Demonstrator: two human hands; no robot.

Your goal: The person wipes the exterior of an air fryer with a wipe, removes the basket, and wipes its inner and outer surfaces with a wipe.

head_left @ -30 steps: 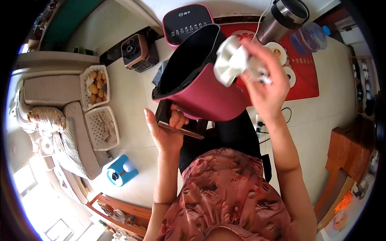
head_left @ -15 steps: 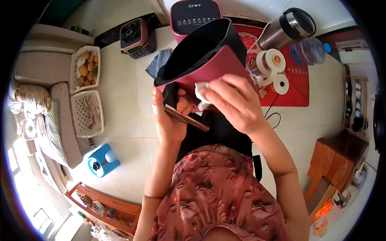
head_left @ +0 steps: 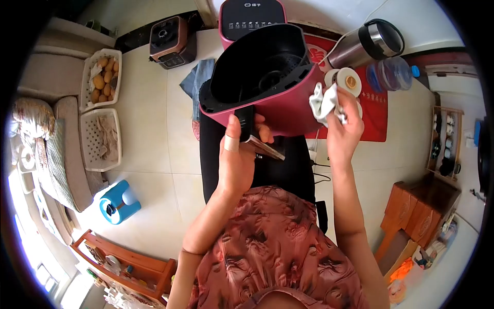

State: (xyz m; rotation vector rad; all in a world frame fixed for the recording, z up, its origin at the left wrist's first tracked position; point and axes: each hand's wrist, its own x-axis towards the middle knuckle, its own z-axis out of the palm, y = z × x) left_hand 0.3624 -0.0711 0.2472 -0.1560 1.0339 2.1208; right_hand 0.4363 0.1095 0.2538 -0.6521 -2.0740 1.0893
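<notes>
An air fryer basket [head_left: 288, 110], pink outside and black inside, is held up in front of me with its opening facing away and upward. My left hand [head_left: 235, 162], with a bandage on the thumb, is wrapped around the basket's handle [head_left: 246, 123], which has a brown end. Between the fingers of my right hand [head_left: 346, 131] is a crumpled white cloth [head_left: 325, 104], by the right side of the basket's outer wall. Behind the basket stands the air fryer body [head_left: 252, 14], with a black panel on top.
On a red mat [head_left: 378, 121] stand a steel kettle [head_left: 365, 44], a water bottle [head_left: 393, 73] and white rolls [head_left: 349, 81]. Leftward are a blender base [head_left: 170, 41], a basket of potatoes [head_left: 85, 85], another white basket [head_left: 86, 147] and a blue container [head_left: 121, 203]. Blue denim [head_left: 194, 85] lies near the fryer basket.
The fryer basket has turned, showing more of its inside. My right hand has carried the cloth from near the handle to the basket's right side. My left hand has shifted slightly right.
</notes>
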